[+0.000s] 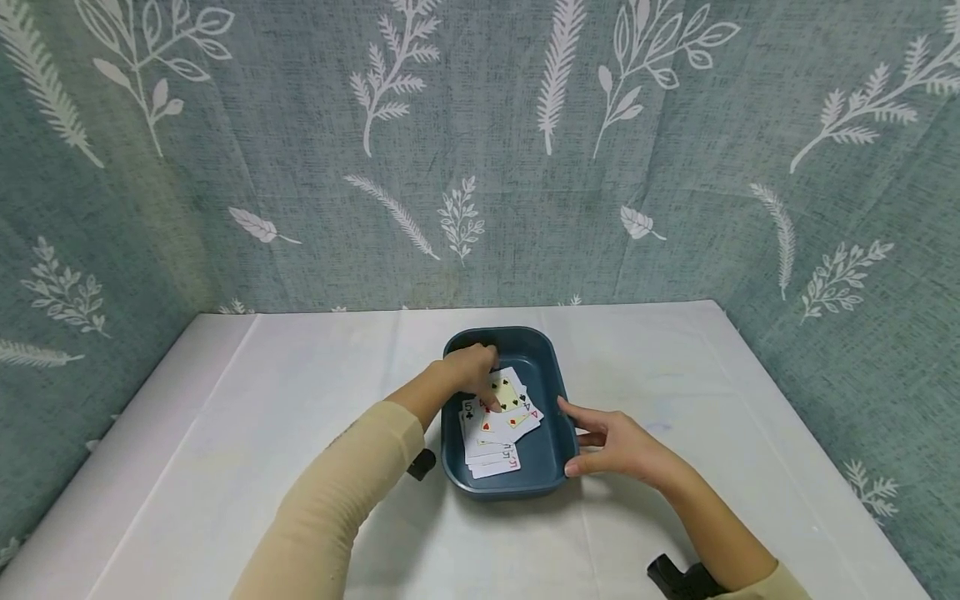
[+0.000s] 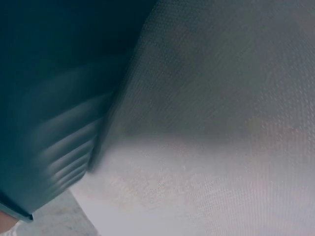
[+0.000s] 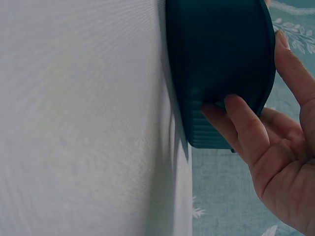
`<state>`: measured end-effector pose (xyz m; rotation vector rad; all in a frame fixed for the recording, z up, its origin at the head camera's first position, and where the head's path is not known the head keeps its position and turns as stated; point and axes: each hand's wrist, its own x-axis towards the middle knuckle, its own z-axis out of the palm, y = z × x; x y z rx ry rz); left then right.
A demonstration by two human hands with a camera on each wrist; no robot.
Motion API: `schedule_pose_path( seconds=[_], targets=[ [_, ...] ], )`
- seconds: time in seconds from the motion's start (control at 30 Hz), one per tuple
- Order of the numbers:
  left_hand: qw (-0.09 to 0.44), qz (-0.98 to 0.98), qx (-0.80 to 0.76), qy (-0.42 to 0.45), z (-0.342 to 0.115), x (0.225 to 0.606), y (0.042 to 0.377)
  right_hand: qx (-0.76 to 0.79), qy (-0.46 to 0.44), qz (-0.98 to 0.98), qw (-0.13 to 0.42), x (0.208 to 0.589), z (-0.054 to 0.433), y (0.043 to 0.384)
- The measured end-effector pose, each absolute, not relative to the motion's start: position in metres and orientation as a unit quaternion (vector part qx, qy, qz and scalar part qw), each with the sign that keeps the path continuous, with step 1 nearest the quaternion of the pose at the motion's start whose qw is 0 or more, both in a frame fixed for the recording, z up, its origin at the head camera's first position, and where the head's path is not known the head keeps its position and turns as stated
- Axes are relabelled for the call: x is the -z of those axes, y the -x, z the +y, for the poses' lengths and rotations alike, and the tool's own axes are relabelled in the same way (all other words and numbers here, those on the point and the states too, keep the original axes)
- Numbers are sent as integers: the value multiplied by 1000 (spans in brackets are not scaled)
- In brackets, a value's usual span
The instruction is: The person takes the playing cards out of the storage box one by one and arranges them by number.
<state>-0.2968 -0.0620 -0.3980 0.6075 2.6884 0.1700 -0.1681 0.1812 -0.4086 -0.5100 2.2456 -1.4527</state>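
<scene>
A dark teal tray (image 1: 540, 462) with rounded corners holds several playing cards (image 1: 491, 462), overlapping face up. Red and black pips show on them. My left hand (image 1: 474, 371) reaches over the tray's left rim, its thumb at the cards and its fingers spread apart from the thumb; part of the fingers is hidden. On the opposite side, my right hand (image 1: 618, 446) grips the tray's right wall, with thumb and forefinger at the rim. In the right wrist view, bent fingers (image 3: 246, 125) press the outer wall. The left wrist view shows only the tray's ribbed outside (image 2: 69, 142) and a sliver of skin.
The tray stands on a white cloth-covered table (image 1: 315, 367). Grey-green fabric (image 1: 495, 125) with white leaf prints hangs behind and at both sides. Black wrist devices (image 1: 678, 579) sit at both wrists.
</scene>
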Motion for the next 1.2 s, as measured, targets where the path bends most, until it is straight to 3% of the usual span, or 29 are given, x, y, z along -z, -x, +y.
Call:
schedule_pose_path(
  seconds=[0.57, 1.2],
  targets=[
    [175, 957, -56, -224, -63, 397, 289, 518, 181, 811, 204, 409, 181, 169],
    [180, 895, -300, -276, -72, 391, 292, 521, 183, 808, 207, 411, 181, 169]
  ],
)
